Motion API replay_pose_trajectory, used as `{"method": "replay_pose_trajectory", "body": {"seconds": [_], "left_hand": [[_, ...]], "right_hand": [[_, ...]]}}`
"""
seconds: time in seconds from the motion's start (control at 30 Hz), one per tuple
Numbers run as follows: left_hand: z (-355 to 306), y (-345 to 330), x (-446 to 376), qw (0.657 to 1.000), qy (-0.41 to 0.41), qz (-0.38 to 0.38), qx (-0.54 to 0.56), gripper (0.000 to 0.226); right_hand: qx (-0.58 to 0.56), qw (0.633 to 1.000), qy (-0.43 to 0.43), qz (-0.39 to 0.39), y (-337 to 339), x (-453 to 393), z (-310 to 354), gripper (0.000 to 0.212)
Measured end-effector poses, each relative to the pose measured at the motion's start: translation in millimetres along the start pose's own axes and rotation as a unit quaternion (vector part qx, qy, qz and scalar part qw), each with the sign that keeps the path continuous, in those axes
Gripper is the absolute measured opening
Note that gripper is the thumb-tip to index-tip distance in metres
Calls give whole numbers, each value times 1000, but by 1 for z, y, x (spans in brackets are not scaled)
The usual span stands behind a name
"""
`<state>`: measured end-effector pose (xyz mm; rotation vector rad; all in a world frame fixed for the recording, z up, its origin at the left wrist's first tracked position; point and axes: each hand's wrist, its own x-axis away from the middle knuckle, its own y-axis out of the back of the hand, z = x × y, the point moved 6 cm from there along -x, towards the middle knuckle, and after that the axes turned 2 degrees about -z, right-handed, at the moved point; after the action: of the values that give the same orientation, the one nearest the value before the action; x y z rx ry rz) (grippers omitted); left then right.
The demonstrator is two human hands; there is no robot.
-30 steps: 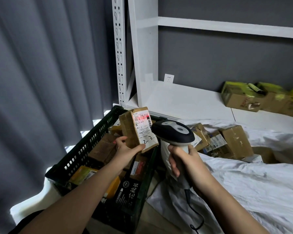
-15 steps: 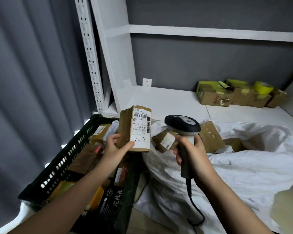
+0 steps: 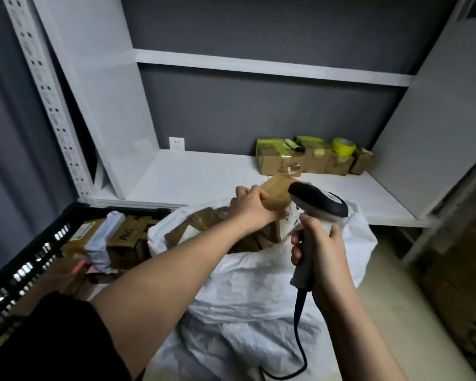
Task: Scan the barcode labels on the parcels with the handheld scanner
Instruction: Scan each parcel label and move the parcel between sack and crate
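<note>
At frame center, my left hand (image 3: 252,203) clutches the parcel (image 3: 276,195), my right hand (image 3: 323,253) the scanner (image 3: 318,200); reaching shelfward, it could slip.

The parcel (image 3: 276,195) in the left hand (image 3: 252,203) is blurred, and the scanner (image 3: 318,206) head covers its label (no barcode is readable). The black crate (image 3: 74,215) is cut by the left edge. Boxes inside the white sack (image 3: 248,284) are mostly hidden.
</note>
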<state>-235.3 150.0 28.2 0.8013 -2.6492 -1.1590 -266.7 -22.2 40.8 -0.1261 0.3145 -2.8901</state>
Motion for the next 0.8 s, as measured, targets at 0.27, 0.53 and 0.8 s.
{"method": "replay_pose_trajectory", "body": {"seconds": [0.27, 0.53, 0.8], "left_hand": [[-2, -51, -13, 987, -21, 106, 119, 31], [128, 97, 26, 981, 31, -122, 146, 25], [359, 201, 127, 938, 291, -84, -166, 60]], "right_hand": [[19, 1000, -16, -16, 20, -10, -2, 25], [23, 996, -23, 89, -51, 9, -23, 21], [70, 969, -58, 232, -182, 54, -96, 22]]}}
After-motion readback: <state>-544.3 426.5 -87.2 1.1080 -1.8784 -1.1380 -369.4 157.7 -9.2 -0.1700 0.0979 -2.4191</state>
